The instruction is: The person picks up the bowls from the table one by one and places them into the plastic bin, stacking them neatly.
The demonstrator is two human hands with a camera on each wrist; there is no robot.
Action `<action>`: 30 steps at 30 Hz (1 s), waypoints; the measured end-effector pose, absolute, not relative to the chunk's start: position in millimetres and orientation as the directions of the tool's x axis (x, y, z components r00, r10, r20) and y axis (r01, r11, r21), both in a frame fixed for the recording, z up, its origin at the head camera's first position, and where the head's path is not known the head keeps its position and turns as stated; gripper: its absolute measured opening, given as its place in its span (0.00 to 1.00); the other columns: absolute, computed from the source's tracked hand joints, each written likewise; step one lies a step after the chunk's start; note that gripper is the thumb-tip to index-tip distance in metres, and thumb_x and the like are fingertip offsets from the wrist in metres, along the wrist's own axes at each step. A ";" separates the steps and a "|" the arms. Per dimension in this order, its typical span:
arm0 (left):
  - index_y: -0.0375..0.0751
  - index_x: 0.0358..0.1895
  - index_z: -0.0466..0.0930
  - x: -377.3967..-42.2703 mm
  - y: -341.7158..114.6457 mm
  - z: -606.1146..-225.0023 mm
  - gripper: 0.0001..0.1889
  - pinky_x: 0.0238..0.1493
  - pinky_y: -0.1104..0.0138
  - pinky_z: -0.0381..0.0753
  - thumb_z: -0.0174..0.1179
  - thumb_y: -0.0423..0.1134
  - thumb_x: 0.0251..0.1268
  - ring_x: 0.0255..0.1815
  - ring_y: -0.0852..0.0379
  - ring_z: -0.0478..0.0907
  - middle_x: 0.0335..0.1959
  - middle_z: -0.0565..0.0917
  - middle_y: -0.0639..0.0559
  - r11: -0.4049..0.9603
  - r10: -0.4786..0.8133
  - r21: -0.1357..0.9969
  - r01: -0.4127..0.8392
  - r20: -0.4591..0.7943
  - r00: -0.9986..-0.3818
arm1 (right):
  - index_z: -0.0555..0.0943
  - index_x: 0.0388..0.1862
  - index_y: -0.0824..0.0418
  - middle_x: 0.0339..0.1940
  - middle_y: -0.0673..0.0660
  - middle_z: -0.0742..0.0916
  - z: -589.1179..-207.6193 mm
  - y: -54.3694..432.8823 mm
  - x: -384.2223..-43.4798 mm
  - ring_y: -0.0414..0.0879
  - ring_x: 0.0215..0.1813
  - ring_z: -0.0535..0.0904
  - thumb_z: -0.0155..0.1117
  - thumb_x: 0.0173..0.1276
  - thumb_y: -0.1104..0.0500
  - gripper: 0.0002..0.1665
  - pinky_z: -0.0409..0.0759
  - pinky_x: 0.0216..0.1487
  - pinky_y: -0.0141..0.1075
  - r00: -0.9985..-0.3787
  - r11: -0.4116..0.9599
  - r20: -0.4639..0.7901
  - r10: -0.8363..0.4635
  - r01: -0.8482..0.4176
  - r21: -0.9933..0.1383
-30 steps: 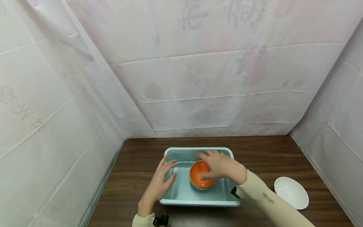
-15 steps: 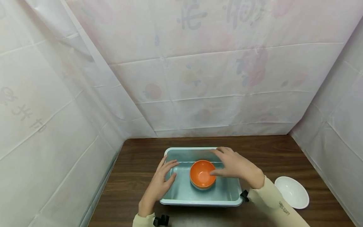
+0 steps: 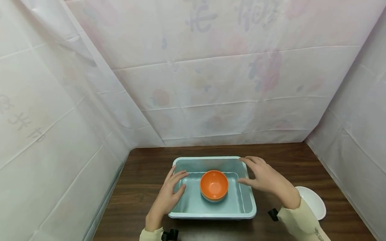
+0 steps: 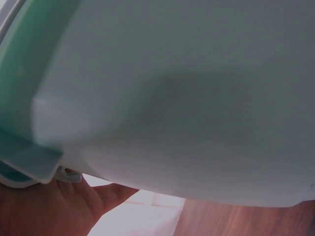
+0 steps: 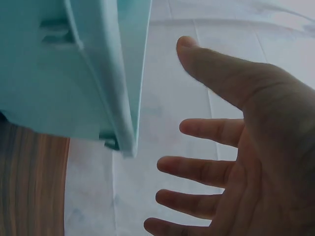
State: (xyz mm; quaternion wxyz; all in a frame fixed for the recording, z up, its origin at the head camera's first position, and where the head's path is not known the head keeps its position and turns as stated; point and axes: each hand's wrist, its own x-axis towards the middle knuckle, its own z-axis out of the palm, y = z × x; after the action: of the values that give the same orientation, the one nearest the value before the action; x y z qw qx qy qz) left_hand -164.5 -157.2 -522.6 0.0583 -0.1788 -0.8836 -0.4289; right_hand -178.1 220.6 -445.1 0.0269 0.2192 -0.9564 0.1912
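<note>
An orange bowl (image 3: 214, 184) sits inside a pale blue-green plastic basin (image 3: 212, 215), on top of at least one lighter bowl whose rim shows beneath it. At the basin's left rim is my left hand (image 3: 165, 197), fingers reaching over the edge with the thumb apart. In the left wrist view that hand (image 4: 64, 209) shows under the basin's rim, beside its outer wall (image 4: 197, 123). My right hand (image 3: 268, 177) hovers at the right rim, holding nothing. Its fingers are spread and straight in the right wrist view, apart from the basin (image 5: 106, 73).
A white bowl (image 3: 313, 202) stands on the right of the dark wood table (image 3: 150, 167), partly covered by the right forearm. Pale printed sheeting (image 3: 211, 120) hangs behind and on both sides of the table.
My right hand has moved from over the orange bowl rightward to the basin's right rim. My left hand stays at the left rim, and the bowls keep their place.
</note>
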 end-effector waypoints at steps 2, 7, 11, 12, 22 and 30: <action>0.55 0.65 0.81 -165.1 -157.7 -522.9 0.21 0.76 0.35 0.59 0.64 0.35 0.72 0.85 0.43 0.49 0.71 0.78 0.52 0.566 0.267 0.739 0.365 0.254 -0.929 | 0.74 0.73 0.61 0.69 0.70 0.77 -446.9 225.6 -176.8 0.71 0.70 0.72 0.75 0.63 0.37 0.47 0.76 0.62 0.66 -0.913 0.838 0.135 -0.385 -0.407 -0.364; 0.56 0.65 0.80 -165.5 -157.8 -523.9 0.20 0.76 0.35 0.59 0.64 0.36 0.73 0.86 0.43 0.48 0.71 0.77 0.53 0.561 0.271 0.744 0.364 0.251 -0.929 | 0.73 0.73 0.62 0.70 0.73 0.76 -454.4 236.1 -171.5 0.74 0.70 0.70 0.74 0.64 0.38 0.47 0.74 0.62 0.69 -0.934 0.850 0.126 -0.335 -0.357 -0.389; 0.55 0.65 0.81 -165.2 -158.0 -523.9 0.20 0.75 0.34 0.60 0.64 0.36 0.73 0.85 0.43 0.49 0.71 0.78 0.53 0.563 0.269 0.741 0.366 0.255 -0.929 | 0.73 0.73 0.62 0.69 0.75 0.76 -462.1 245.1 -167.2 0.75 0.70 0.70 0.73 0.64 0.37 0.47 0.74 0.61 0.70 -0.942 0.849 0.126 -0.310 -0.334 -0.410; 0.55 0.65 0.81 -165.3 -158.2 -524.0 0.20 0.75 0.34 0.59 0.64 0.36 0.73 0.85 0.43 0.49 0.71 0.78 0.53 0.564 0.269 0.740 0.367 0.256 -0.929 | 0.73 0.73 0.63 0.69 0.75 0.76 -464.1 247.3 -166.0 0.76 0.70 0.70 0.73 0.65 0.37 0.47 0.74 0.61 0.70 -0.944 0.849 0.125 -0.306 -0.330 -0.413; 0.55 0.66 0.80 -165.2 -159.4 -524.7 0.20 0.76 0.34 0.59 0.63 0.38 0.73 0.86 0.43 0.48 0.72 0.77 0.52 0.573 0.270 0.732 0.368 0.255 -0.928 | 0.71 0.74 0.63 0.68 0.75 0.76 -477.1 266.4 -159.3 0.76 0.68 0.70 0.73 0.66 0.39 0.46 0.72 0.60 0.72 -0.953 0.857 0.145 -0.265 -0.301 -0.418; 0.55 0.66 0.80 -165.9 -158.9 -525.4 0.20 0.75 0.35 0.60 0.63 0.38 0.74 0.86 0.43 0.48 0.71 0.77 0.53 0.574 0.275 0.729 0.373 0.258 -0.926 | 0.72 0.73 0.65 0.68 0.78 0.76 -484.2 280.0 -149.9 0.79 0.67 0.69 0.74 0.65 0.40 0.46 0.72 0.57 0.75 -0.965 0.891 0.153 -0.213 -0.256 -0.374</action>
State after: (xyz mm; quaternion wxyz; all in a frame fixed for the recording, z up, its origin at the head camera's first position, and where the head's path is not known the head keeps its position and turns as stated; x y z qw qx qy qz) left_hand -165.9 -158.9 -525.4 0.0580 -0.1830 -0.8853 -0.4235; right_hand -149.9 280.0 -484.2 0.0539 0.1209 -0.9709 0.1995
